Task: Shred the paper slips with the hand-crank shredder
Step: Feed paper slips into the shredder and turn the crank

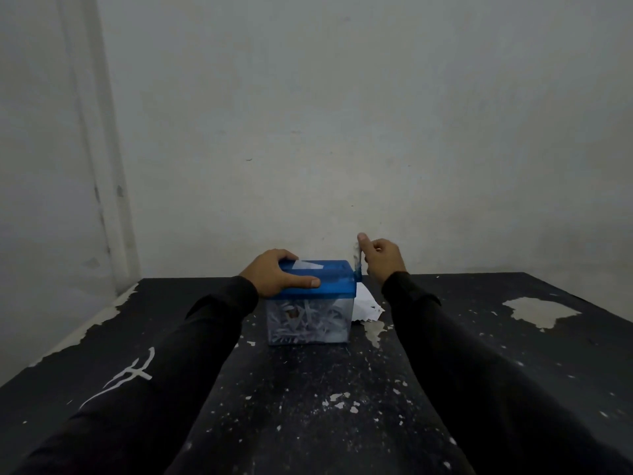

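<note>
The left hand (277, 273) presses the blue-lidded clear plastic shredder box (313, 303) so it won't slide, while the right hand (382, 260) seems to pinch the blurry blue crank handle (358, 265) to turn it.

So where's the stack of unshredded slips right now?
In the head view, the paper slips lie on the black table, right of the shredder, just below the right hand at the crank.

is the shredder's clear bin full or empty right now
Nearly full. Through the clear bin of the shredder, white shreds pile up close to the blue lid from wall to wall.
</note>
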